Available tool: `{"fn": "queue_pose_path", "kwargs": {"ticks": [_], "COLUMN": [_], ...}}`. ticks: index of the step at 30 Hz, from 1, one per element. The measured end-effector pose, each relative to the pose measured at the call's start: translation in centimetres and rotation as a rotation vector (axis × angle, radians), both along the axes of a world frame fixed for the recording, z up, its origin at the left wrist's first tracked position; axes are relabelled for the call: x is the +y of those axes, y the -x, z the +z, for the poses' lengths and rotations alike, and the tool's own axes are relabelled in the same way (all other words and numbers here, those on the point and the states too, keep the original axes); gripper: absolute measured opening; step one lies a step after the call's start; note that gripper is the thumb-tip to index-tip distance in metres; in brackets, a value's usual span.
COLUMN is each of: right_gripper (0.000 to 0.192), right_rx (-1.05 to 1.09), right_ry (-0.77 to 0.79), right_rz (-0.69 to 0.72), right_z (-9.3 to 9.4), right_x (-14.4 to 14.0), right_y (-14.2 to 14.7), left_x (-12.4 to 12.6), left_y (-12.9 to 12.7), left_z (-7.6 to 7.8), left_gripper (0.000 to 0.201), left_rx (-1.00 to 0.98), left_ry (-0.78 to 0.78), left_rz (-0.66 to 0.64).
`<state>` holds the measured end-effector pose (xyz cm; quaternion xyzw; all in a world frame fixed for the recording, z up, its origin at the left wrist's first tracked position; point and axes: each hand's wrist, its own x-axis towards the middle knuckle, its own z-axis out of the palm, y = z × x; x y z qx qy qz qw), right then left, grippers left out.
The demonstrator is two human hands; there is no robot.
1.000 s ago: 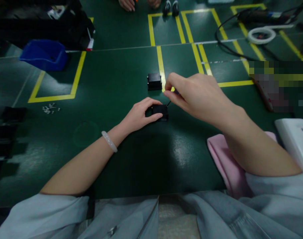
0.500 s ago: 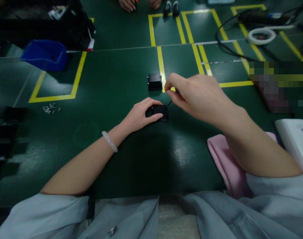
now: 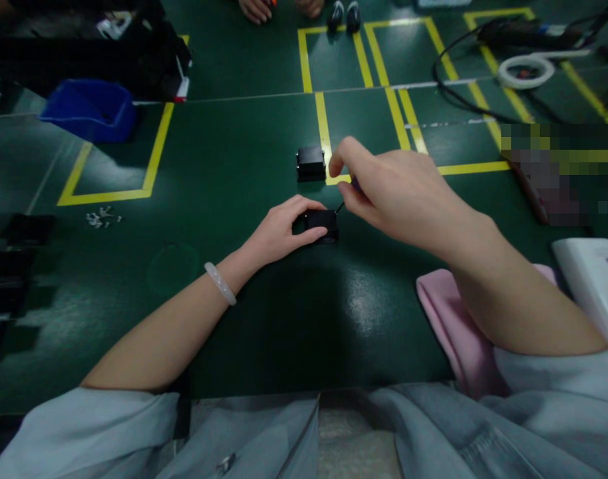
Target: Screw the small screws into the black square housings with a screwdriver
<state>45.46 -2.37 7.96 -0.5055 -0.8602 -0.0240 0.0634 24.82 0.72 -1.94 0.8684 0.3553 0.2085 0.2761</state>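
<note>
Boxes: two small black ones on green mat — near box clamped under left hand, spare box just beyond. Right hand hovered above, fingers pinched on thin tool — tip at near box's corner.

Open green tabletop is lying left of the hands; a second black box is blocking just beyond.

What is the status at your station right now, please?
Left hand gripping small black box on green table. Right hand pinching thin tool at the box's corner. Second black box behind, apart.
</note>
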Motion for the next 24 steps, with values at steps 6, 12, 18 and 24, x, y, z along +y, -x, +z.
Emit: {"fn": "queue_pose_path", "kwargs": {"ticks": [6,12,18,24], "right_gripper": [0.034,0.037,0.035,0.037], "right_rx": [0.033,0.000,0.036,-0.038], "right_ry": [0.041,0.018,0.026,0.002], "right_rz": [0.005,-0.028,-0.002,0.004], "right_z": [0.12,-0.07,-0.01,-0.13], "right_x": [-0.11,0.17,0.07,0.03], "right_y": [-0.03,-0.04,-0.07,0.03], "left_x": [-0.02,-0.01,0.01,0.02], "left_y": [-0.06,-0.08,-0.06,-0.05], "left_z": [0.00,-0.09,-0.05,0.01], "left_gripper": [0.036,0.037,0.038,0.037], "left_rx": [0.010,0.008,0.019,0.010], "left_ry": [0.006,0.007,0.007,0.007], "left_rz": [0.008,0.007,0.009,0.008]}}
